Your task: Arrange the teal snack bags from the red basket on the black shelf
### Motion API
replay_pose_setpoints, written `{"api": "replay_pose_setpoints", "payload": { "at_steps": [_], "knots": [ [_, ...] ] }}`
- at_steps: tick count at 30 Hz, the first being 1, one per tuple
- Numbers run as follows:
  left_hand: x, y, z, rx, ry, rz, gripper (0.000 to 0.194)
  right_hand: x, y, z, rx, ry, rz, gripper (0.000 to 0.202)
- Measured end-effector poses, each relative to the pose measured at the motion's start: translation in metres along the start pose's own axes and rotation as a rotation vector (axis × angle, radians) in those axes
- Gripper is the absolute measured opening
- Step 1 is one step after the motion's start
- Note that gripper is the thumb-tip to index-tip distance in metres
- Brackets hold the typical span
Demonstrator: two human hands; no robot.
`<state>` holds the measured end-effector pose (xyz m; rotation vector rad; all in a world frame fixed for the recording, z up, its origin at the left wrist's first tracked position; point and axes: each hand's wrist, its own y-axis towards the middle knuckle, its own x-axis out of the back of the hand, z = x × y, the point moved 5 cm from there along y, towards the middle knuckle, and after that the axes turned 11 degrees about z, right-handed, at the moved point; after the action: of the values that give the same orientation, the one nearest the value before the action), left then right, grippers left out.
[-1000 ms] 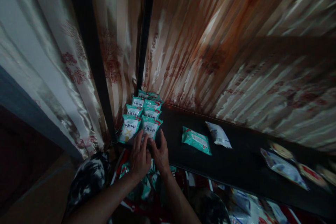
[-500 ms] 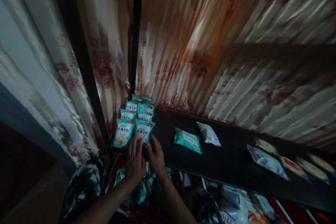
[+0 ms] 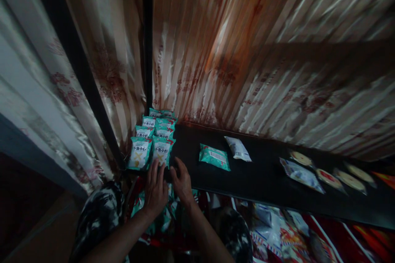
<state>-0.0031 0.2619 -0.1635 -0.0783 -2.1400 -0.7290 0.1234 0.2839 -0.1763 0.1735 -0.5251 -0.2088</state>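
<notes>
Black shelf (image 3: pixel 262 181): green packets (image 3: pixel 158 144) ranked upright, 8 o'clock; loose packet (image 3: pixel 214 157), 5 o'clock; unshelved packets (image 3: pixel 166 218) below, 7 o'clock. Left hand (image 3: pixel 156 189), right hand (image 3: pixel 182 183): fingers parted, seemingly empty.

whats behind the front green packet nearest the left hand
Behind that front packet, more green packets line up toward the curtain, their upper parts showing. Their lower parts are covered by the packets ahead, so whatever lies down there cannot be seen.

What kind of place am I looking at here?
Possibly a small shop or storeroom, though that's a guess: teal packets stand in two front-to-back rows on a black shelf, more packaged goods lie below its front edge, and a pleated curtain hangs behind.
</notes>
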Motion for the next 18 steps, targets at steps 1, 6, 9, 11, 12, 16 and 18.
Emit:
{"api": "replay_pose_setpoints", "payload": {
  "at_steps": [1, 6, 9, 11, 12, 16, 18],
  "knots": [
    [0.0, -0.002, -0.005, -0.023, -0.002, 0.012, 0.056, 0.003, -0.002, 0.0, -0.005, 0.009, -0.008, 0.046],
    [-0.002, -0.016, -0.03, -0.209, -0.107, 0.119, 0.049, 0.018, -0.026, -0.001, 0.002, 0.115, -0.052, 0.035],
    [-0.009, -0.027, -0.038, -0.269, -0.197, 0.198, 0.046, 0.021, -0.05, -0.009, -0.02, 0.135, -0.036, 0.031],
    [-0.02, -0.034, -0.037, -0.23, -0.248, 0.292, 0.045, 0.019, -0.067, -0.02, -0.054, 0.065, -0.023, 0.028],
    [-0.027, -0.039, -0.035, -0.189, -0.274, 0.358, 0.046, 0.016, -0.075, -0.026, -0.076, 0.024, 0.021, 0.028],
    [-0.058, -0.058, -0.021, 0.092, -0.28, 0.647, 0.045, 0.001, -0.1, -0.058, -0.211, -0.058, 0.216, 0.029],
    [-0.066, -0.065, -0.012, 0.208, -0.19, 0.706, 0.044, -0.002, -0.107, -0.068, -0.231, -0.051, 0.241, 0.03]
  ]
}}
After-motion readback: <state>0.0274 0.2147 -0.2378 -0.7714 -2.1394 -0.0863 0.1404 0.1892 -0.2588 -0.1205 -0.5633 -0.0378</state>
